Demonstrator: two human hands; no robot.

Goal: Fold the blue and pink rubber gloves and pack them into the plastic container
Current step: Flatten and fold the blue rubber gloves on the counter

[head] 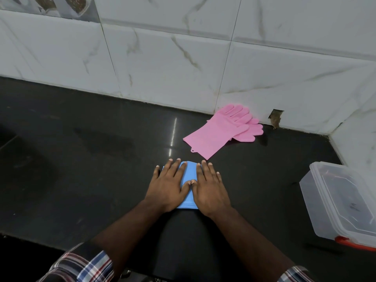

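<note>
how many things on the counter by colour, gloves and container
pink gloves: 2, stacked by the wall
blue glove bundle: 1, folded, under the left hand and right hand; gloves inside cannot be counted
clear plastic container: 1, with a red clip
total: 4

Marble-veined wall tiles point(183, 58), black countertop point(81, 159)

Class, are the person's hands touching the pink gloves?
Apart. The head view shows bare black counter between the pink gloves and both hands, left and right.
</note>
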